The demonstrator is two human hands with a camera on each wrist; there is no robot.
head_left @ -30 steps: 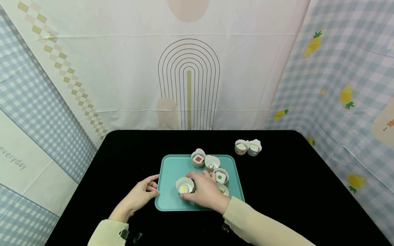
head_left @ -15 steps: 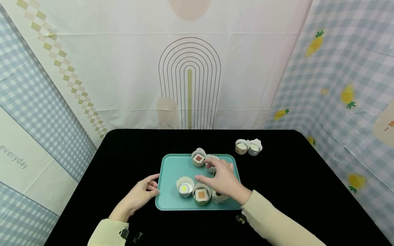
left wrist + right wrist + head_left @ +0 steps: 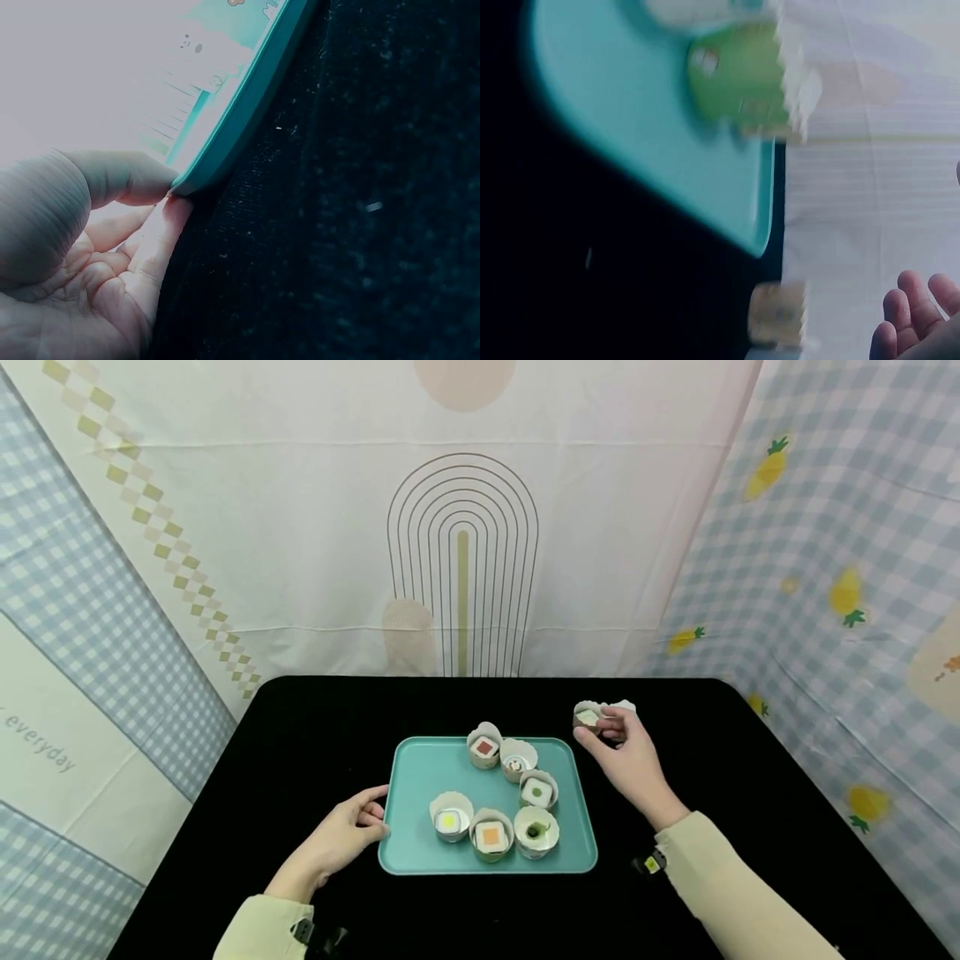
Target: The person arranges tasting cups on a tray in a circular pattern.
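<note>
My left hand (image 3: 345, 827) pinches the left rim of a turquoise tray (image 3: 412, 777), thumb and finger meeting at its edge in the left wrist view. On the tray stand several paper baking cups, each holding a small topped cake: one with a yellow square (image 3: 448, 821), one orange (image 3: 491, 837), one red (image 3: 484, 747). My right hand (image 3: 633, 764) hovers at the back right, fingers spread and thumb apart, right by a brown paper cup (image 3: 586, 715). Behind its fingers a second pale-rimmed cup (image 3: 626, 704) is mostly hidden.
A cup with a green topping (image 3: 536, 832), one with a green dot (image 3: 537, 792) and a white-rimmed one (image 3: 517, 760) line the tray's right part. The black table (image 3: 322, 727) ends at a patterned curtain (image 3: 315, 543) behind.
My right hand has left the yellow-topped cup on the tray, passed over the tray's right side and reached the two cups at the back right. My left hand stays at the tray rim.
</note>
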